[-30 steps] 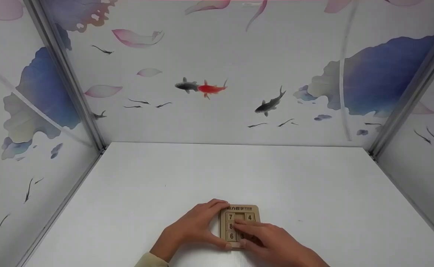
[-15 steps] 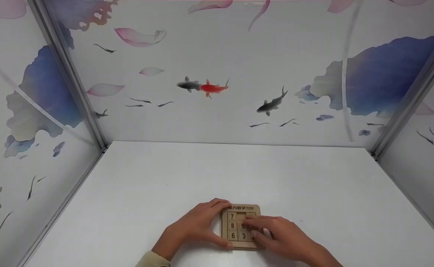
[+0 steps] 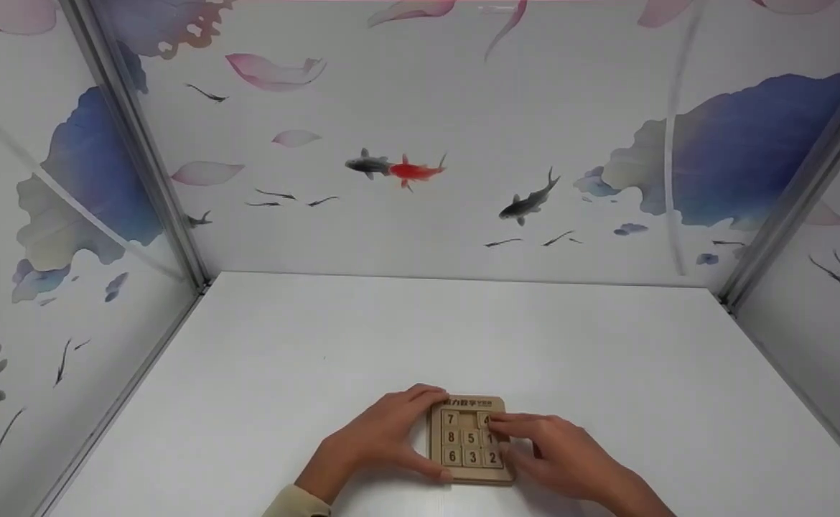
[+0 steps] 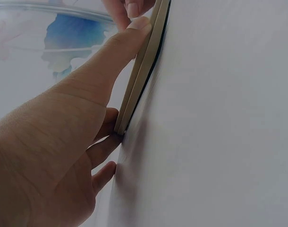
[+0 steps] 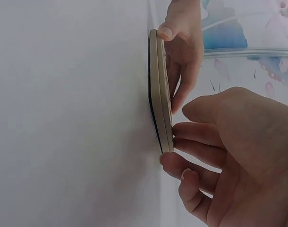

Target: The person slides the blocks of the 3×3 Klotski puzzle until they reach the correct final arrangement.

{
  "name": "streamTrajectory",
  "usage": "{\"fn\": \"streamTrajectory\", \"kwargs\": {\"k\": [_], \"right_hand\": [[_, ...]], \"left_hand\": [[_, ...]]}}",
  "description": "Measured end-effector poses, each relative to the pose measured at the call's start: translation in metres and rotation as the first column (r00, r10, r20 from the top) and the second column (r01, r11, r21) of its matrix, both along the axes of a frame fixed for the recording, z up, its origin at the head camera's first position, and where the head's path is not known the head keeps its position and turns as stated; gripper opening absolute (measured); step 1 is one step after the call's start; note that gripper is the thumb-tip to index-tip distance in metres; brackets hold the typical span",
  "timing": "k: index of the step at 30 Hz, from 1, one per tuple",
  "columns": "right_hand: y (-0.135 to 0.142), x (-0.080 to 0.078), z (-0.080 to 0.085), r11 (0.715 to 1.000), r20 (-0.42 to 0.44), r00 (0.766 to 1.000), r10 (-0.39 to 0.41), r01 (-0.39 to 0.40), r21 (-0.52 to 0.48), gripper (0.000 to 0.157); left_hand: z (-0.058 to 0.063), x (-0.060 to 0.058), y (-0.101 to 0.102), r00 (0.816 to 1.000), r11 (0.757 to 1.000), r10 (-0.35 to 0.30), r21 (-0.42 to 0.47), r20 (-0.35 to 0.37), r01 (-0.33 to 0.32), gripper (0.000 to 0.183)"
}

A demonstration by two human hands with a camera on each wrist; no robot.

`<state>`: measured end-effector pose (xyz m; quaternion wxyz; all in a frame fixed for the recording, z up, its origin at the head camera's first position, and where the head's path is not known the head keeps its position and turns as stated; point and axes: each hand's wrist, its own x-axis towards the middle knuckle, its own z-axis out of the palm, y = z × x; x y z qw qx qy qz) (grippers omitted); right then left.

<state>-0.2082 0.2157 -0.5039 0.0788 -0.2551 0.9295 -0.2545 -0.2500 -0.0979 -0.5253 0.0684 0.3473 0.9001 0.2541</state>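
Note:
A wooden sliding number puzzle [image 3: 471, 475] lies flat on the white table, its tiles in three rows. Tile 7, a tile-less gap and the 4 tile [image 3: 484, 421] form the top row; 8, 5, 1 and then 6, 3, 2 follow below. My left hand [image 3: 384, 434] grips the puzzle's left side, thumb on the near edge and fingers at the far corner. Over the right column, my right hand [image 3: 571, 452] touches the tiles with its fingertips, partly covering 4 and 1. In the right wrist view its thumb [image 5: 200, 109] stands apart from the puzzle, and another fingertip meets the puzzle's edge.
The white table [image 3: 391, 323] stretches away behind the puzzle. White panels [image 3: 420, 237] printed with fish, petals and blue leaves enclose it at the back and both sides, joined by metal corner posts [image 3: 140, 143].
My right hand has shifted right, from the middle of the puzzle to its right column, uncovering the 5, 1 and 2 tiles. My left hand keeps its grip on the puzzle.

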Motion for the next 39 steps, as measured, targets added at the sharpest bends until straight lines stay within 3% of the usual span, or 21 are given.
{"fn": "streamTrajectory", "kwargs": {"k": [11,19,28,39], "right_hand": [[-0.003,0.000,-0.004,1.000,0.009,1.000,0.010,-0.010,-0.023,0.042],[-0.010,0.003,-0.006,0.999,-0.048,0.998,0.050,-0.049,0.020,0.046],[-0.015,0.006,-0.010,0.996,0.022,0.996,0.088,-0.088,0.000,0.055],[-0.011,0.003,-0.008,0.993,-0.014,0.993,0.118,-0.118,-0.004,0.054]], "left_hand": [[0.002,0.000,0.001,1.000,1.000,0.012,0.010,0.027,-0.012,0.115],[0.001,0.001,0.001,1.000,1.000,0.006,0.014,0.018,-0.006,0.114],[-0.001,0.000,0.000,1.000,1.000,0.003,0.009,0.011,-0.003,0.114],[0.000,-0.001,0.001,1.000,1.000,0.001,0.023,0.015,-0.001,0.114]]}}
